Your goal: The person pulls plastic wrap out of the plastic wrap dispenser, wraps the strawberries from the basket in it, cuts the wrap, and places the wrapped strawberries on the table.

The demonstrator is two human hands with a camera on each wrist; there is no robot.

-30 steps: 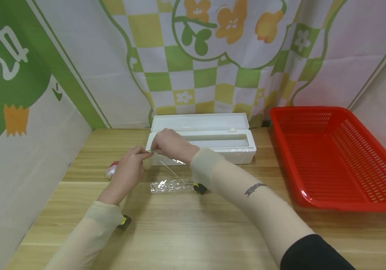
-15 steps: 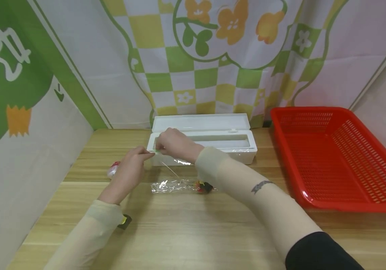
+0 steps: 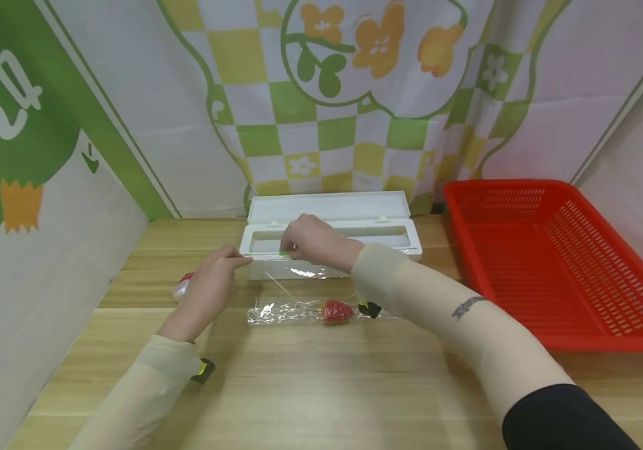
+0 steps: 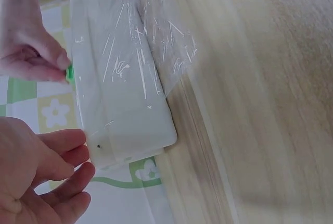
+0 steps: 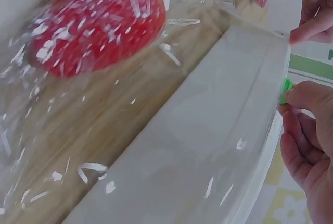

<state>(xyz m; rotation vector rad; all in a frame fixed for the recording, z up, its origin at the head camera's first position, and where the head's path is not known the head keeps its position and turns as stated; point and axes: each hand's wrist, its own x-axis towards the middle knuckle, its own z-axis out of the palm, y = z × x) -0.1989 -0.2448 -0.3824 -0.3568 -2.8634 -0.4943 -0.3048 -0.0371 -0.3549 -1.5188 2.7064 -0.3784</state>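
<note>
A long white cling film dispenser [image 3: 329, 237] lies with its lid raised at the back of the table. My right hand [image 3: 321, 240] pinches a small green slider [image 5: 285, 91] on the dispenser's front edge. At the left front corner, extended fingers of my left hand [image 3: 214, 284] touch the edge of the film. Clear cling film [image 4: 125, 52] hangs over the dispenser's front and onto the table. In front of the box, a red rounded thing [image 3: 337, 311], like a strawberry, lies in or under the film; which one I cannot tell.
A red perforated plastic basket [image 3: 557, 262] stands at the right. Beside my left hand lies another small red thing [image 3: 183, 287] in clear wrap. A printed curtain [image 3: 343, 125] hangs behind the dispenser.
My right hand has slid right along the dispenser's front edge with the green slider. The red rounded thing has come out from behind my right forearm. My left hand stays at the corner.
</note>
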